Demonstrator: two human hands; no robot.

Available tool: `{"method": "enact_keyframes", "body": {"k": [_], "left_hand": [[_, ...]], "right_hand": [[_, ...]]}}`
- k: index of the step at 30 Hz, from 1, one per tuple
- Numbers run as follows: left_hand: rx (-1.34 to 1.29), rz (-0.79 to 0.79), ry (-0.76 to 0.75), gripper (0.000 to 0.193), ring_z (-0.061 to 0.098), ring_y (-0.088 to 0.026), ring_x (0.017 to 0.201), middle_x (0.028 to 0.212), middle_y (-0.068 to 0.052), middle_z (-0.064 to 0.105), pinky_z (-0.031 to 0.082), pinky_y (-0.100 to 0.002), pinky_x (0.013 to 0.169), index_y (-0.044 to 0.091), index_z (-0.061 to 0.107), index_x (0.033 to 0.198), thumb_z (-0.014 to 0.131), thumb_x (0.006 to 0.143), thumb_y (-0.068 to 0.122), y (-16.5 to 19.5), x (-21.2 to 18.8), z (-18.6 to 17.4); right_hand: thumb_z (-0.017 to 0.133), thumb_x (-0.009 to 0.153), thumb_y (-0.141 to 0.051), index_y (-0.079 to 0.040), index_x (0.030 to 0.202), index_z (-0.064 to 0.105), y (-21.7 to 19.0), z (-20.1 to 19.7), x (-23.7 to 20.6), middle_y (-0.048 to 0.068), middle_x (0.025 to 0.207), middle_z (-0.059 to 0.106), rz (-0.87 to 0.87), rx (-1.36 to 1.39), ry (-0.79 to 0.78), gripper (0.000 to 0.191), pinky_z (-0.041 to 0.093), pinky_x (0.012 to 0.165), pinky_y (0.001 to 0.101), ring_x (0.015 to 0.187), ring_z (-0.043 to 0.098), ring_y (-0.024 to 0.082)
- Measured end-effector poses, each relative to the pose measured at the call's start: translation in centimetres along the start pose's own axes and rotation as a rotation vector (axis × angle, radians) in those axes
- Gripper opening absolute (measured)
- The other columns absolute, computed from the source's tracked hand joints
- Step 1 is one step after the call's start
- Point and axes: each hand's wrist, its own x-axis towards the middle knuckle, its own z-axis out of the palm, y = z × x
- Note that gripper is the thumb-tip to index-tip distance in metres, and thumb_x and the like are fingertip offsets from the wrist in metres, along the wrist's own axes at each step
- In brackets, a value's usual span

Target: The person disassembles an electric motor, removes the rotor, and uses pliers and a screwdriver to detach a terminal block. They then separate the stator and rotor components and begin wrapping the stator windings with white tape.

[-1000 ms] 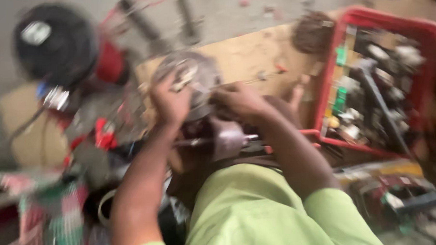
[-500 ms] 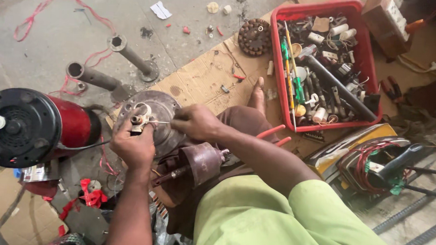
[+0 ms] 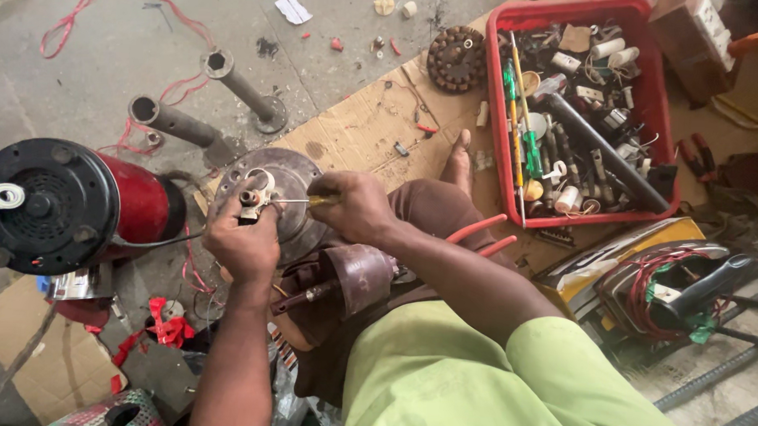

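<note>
At centre-left of the head view I note the left hand [image 3: 245,244] closed around a small metal fitting [image 3: 254,196], thumb and fingers wrapped tight, the part standing just above the knuckles and in front of a round grey motor cover [image 3: 301,172]. Right hand [image 3: 351,205] is closed in a pinch on a thin screwdriver [image 3: 300,201] with a yellowish handle; its shaft runs level to the left and the tip meets the fitting. So the fitting sits at the top of the left grip, touching the tool tip, with the two hands near each other and the cover behind both. Below the hands a brown motor housing with a shaft [image 3: 351,279] rests on the person's lap. To the left lies a red and black fan motor [image 3: 60,206]; two grey metal tubes [image 3: 207,98] lie on the concrete floor beyond it. To the right, on brown cardboard [image 3: 365,124], stands a red plastic tray [image 3: 660,88] full of tools and small parts. Against the frame half a second ago: hands, fitting and screwdriver keep the same arrangement, both grips unchanged; the view has shifted only slightly. Against the frame one second ago, which is heavily blurred, the view has settled and the tray now reads sharp
</note>
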Motion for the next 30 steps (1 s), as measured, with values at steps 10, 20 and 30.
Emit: {"method": "enact_keyframes", "body": {"k": [10,20,30], "left_hand": [[-0.021,-0.002,0.008,0.046,0.074,-0.027,0.096,0.107,-0.013,0.074,0.058,-0.039,0.086,0.007,0.08,0.113,0.088,0.069,-0.001,0.4,0.1,0.0],[0.07,0.165,0.069,0.052,0.068,-0.04,0.107,0.117,-0.023,0.071,0.052,-0.046,0.094,0.001,0.076,0.112,0.089,0.062,0.002,-0.1,0.4,0.3],[-0.082,-0.006,0.083,0.047,0.072,-0.033,0.107,0.113,-0.016,0.074,0.055,-0.042,0.097,0.009,0.077,0.115,0.083,0.069,-0.001,0.0,0.2,1.2]], "right_hand": [[0.08,0.085,-0.036,-0.007,0.106,0.078,-0.3,-0.3,0.2,0.006,0.089,0.078,-0.026,-0.042,0.042,0.037,0.061,0.069,0.0315,0.076,0.075,0.012],[0.075,0.09,-0.036,-0.002,0.112,0.077,-0.6,-1.1,0.5,0.012,0.088,0.078,0.324,-0.064,-0.212,0.04,0.058,0.071,0.0334,0.077,0.073,0.02],[0.076,0.089,-0.027,0.0,0.114,0.074,-0.6,-1.6,0.8,0.011,0.093,0.078,0.381,-0.019,-0.226,0.037,0.058,0.067,0.0301,0.077,0.071,0.016]]}}
